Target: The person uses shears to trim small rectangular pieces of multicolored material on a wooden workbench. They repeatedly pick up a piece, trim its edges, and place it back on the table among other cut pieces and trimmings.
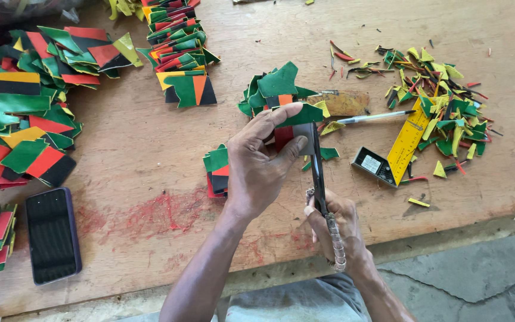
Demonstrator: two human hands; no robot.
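Bare wood (144,149) between patch piles (25,107), phone (53,234), ruler (408,140) and scraps (442,101).

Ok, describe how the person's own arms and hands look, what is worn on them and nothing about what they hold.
Both forearms are bare, with no sleeves in view. The left hand and right hand wear no gloves. No ring, watch or bracelet shows on either wrist or on the fingers.
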